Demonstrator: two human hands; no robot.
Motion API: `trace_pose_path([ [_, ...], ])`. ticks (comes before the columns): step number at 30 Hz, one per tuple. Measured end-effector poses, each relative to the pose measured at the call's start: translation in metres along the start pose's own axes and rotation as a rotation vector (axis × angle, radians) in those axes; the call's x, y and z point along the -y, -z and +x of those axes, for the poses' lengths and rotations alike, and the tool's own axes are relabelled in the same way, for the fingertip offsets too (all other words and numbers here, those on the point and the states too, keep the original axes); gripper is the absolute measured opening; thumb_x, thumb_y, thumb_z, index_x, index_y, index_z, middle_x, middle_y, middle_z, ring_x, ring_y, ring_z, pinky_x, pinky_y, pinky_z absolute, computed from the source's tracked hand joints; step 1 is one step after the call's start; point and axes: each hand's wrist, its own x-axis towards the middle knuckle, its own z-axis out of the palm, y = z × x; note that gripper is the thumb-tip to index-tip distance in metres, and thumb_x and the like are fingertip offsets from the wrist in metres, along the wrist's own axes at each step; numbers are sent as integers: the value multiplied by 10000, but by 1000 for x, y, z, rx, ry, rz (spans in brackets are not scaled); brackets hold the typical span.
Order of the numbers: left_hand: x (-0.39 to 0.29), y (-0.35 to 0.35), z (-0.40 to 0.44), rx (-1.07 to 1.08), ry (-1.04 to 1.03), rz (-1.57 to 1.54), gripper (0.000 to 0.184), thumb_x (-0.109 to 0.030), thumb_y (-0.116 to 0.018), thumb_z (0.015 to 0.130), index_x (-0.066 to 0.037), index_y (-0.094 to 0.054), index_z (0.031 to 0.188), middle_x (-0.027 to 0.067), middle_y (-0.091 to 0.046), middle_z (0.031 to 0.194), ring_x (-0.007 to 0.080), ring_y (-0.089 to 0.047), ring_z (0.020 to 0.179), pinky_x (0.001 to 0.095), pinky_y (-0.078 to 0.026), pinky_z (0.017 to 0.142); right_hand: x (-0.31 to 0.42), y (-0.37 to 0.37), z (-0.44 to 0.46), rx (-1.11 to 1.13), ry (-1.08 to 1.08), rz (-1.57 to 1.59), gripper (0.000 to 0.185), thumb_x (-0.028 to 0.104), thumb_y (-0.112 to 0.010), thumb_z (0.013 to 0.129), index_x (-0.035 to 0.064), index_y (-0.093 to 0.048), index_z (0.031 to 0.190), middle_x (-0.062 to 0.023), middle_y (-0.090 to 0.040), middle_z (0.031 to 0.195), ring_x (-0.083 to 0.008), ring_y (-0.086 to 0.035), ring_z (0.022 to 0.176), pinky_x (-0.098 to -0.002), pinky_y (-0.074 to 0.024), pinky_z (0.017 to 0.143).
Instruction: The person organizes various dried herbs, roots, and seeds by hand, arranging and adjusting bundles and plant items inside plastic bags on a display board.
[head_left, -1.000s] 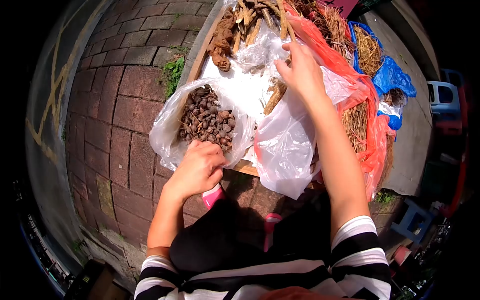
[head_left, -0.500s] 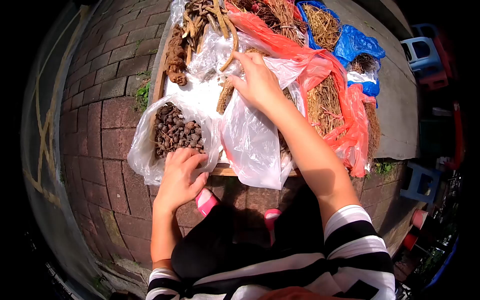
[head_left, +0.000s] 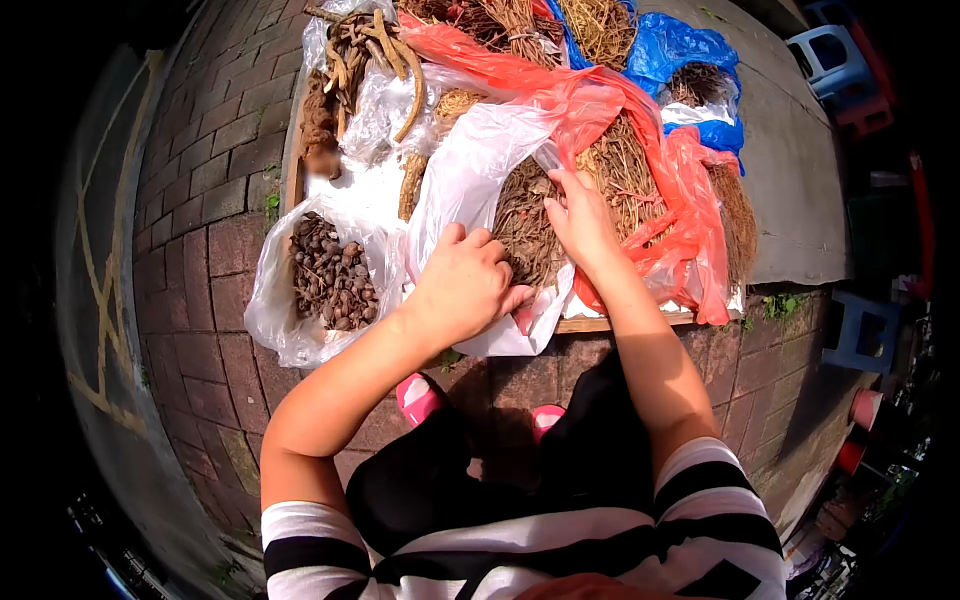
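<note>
A white plastic bag [head_left: 455, 180] lies open around a mass of brown dried stems [head_left: 528, 222]. My left hand [head_left: 462, 285] rests on the bag's left side with fingers curled in; whether it pinches the plastic is hidden. At the bag's right edge is my right hand [head_left: 582, 215], thumb and forefinger close together by the rim, what lies between them too small to tell. Left of my left hand, a clear bag [head_left: 270, 300] holds dark round dried pods [head_left: 332, 275]. To the right, a red plastic bag [head_left: 690, 200] surrounds more dried stems [head_left: 620, 165].
Thick curved roots [head_left: 412, 85] and a knobbly brown root [head_left: 320, 130] lie at the board's back left. A blue bag [head_left: 665, 50] sits at the back right. Plastic stools [head_left: 830, 60] stand beyond on the pavement. Brick paving [head_left: 210, 290] runs along the left.
My left hand has moved from the pod bag to the white bag. My right hand has moved right, away from the curved root. The white bag now shows the stems inside.
</note>
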Motion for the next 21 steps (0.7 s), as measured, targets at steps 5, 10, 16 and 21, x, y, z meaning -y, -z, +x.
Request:
trace_pose_path([
  [5,51,7,-55,190,473,316,360,-379,-651,823,-67,-700,651,82,-677,725,236,-619,835,425,-373,791,-6,12,-9,76,7,84,440,89,-683,796,26,-554,1212,-191,-550,1074,-384,-566,1021,-446,-475,865],
  [10,36,9,-13,29,469,182,464,-266,-734,778,-51,-597,1165,114,-654,1013,285,-571,1008,412,-402,833,8,28,-19,-57,146,114,331,70,-680,786,39,-594,1104,-163,-548,1030,-350,-554,974,-422,-461,854],
  [16,77,-24,68,-308,238,31,619,-219,-719,804,12,-466,1320,192,-557,1178,370,-515,1111,438,-425,904,10,18,-32,65,166,171,331,128,-710,779,21,-606,1075,-149,-574,1025,-339,-555,1001,-418,-459,877],
  [21,90,-38,72,-143,368,-193,647,-261,-743,820,66,-458,1300,201,-598,1044,354,-591,940,388,-473,830,8,21,-35,218,55,49,760,117,-780,708,-12,-407,1357,-251,-433,1351,-399,-419,1272,-418,-363,1072],
])
